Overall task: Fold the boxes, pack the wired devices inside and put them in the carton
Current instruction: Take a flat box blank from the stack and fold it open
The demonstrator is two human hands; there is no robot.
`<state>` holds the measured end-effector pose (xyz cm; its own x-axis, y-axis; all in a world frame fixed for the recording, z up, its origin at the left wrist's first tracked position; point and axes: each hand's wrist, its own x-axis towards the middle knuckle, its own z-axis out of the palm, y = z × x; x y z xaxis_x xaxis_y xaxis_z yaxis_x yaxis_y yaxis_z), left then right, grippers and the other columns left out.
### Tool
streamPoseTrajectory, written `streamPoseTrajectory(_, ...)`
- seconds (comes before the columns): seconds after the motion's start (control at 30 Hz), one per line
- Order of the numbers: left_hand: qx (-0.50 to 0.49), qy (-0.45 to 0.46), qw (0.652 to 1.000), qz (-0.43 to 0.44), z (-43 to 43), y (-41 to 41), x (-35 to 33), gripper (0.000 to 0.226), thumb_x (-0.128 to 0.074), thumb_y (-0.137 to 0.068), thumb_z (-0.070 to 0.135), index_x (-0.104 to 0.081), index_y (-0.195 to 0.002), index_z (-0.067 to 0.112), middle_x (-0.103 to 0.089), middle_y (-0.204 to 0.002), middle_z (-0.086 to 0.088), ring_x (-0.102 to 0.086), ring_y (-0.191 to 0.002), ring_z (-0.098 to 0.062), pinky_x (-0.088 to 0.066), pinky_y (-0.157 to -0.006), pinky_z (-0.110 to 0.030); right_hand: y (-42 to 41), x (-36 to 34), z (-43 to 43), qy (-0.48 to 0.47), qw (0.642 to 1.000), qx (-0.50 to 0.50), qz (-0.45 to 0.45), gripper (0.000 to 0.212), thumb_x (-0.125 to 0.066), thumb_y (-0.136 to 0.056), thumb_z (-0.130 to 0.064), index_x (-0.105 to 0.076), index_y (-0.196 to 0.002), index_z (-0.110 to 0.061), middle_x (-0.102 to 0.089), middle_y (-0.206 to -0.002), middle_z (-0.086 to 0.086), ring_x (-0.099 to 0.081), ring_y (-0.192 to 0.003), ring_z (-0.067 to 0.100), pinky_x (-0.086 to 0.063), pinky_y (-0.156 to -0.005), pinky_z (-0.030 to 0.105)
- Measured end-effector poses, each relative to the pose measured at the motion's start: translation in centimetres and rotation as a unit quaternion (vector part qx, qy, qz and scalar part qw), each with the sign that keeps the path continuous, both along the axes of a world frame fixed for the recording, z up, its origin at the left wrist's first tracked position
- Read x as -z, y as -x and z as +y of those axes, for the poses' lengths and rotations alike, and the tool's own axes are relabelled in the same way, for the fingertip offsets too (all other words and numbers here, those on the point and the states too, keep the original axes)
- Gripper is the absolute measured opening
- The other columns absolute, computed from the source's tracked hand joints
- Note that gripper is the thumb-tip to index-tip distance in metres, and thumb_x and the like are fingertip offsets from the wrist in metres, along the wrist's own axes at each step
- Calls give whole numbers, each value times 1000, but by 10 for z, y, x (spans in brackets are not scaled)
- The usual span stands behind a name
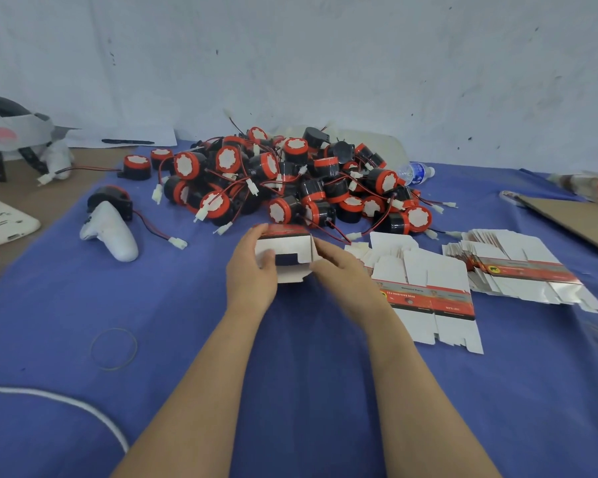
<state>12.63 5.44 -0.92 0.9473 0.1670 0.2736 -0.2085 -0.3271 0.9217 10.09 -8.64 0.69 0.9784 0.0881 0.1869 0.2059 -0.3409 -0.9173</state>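
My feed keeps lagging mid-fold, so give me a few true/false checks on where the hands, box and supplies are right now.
1. The left hand and right hand both hold one partly folded box. True.
2. Flat box blanks lie on the blue cloth to the right of the hands. True.
3. The wired devices are lined up in neat rows. False: they are a loose heap beyond the box.
4. The right hand rests idle on the blanks. False: its grip is on the box's right side.
5. A rubber band lies on the cloth to the left. True.
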Motion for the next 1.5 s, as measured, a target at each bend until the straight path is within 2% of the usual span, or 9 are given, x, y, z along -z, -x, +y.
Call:
streamPoseTrajectory(0.17,23,19,999,-31,-4,7,-2,42,-47,-98,10,-48,-137,26,-55,-128,12,-49,-119,-4,-41,-92,-19,-7,9,10,103,978,181,-14,30,-49,-97,-18,-58,-125,-19,-63,-116,-2,-55,-100,11,-44,-73,11)
streamPoseTrajectory(0.33,182,63,980,-41,-14,12,-6,36,-41,-101,34,-49,-136,31,-54,-133,-6,-50,-119,-12,-43,-97,-15,-13,9,0,22,946,324,8,14,-50,-95,-16,-50,-107,-24,-52,-100,-6,-47,-88,13,-33,-57,14)
streamPoseTrajectory(0.57,116,-28,989,-91,-8,4,1,39,-53,-98,19,-48,-135,27,-50,-137,4,-43,-128,-9,-42,-106,-37,-4,0,4,22,981,195,-8,21,-51,-94,-21,-59,-113,-16,-60,-98,-3,-54,-92,17,-42,-71,27)
streamPoseTrajectory(0.73,-76,34,993,-81,3,-1,5,22,-54,-97,20,-54,-119,19,-57,-106,7,-56,-101,-15,-44,-76,-23,2,-12,11,-42,998,45,-24,27,-44,-101,-18,-61,-105,-39,-62,-89,-42,-53,-93,-23,-43,-76,2)
streamPoseTrajectory(0.83,-56,28,994,-91,1,-1,4,27,-56,-96,19,-55,-123,19,-55,-109,10,-53,-99,-7,-41,-69,-6,-2,-6,2,-60,998,24,-22,36,-48,-99,-20,-51,-133,-33,-56,-116,-32,-55,-106,-11,-49,-88,16)
streamPoseTrajectory(1.0,37,-6,994,-102,-2,0,4,40,-55,-94,7,-53,-131,21,-56,-125,6,-50,-105,1,-40,-78,2,-6,1,-3,-93,994,64,11,43,-55,-95,-12,-47,-137,-19,-60,-125,-4,-61,-102,6,-55,-70,17)
streamPoseTrajectory(1.17,135,-35,983,-117,-10,8,1,49,-50,-92,-3,-49,-114,41,-52,-130,10,-50,-119,-5,-49,-95,-22,-13,9,-9,-73,975,209,34,36,-59,-90,-15,-56,-126,-12,-64,-116,10,-60,-89,19,-40,-41,9)
streamPoseTrajectory(1.4,179,-52,976,-109,-12,10,2,10,-60,-92,32,-65,-83,33,-46,-146,2,-39,-136,-6,-42,-105,-28,-10,5,-12,-150,962,216,69,26,-59,-91,-14,-63,-117,-13,-68,-85,0,-61,-55,2,-44,-45,12)
streamPoseTrajectory(1.5,88,-70,985,-130,-11,7,3,28,-53,-93,41,-67,-86,18,-58,-131,1,-57,-116,-14,-52,-91,-37,-9,2,-6,-193,962,180,76,23,-57,-94,-14,-63,-116,-10,-66,-83,1,-61,-57,5,-48,-50,14)
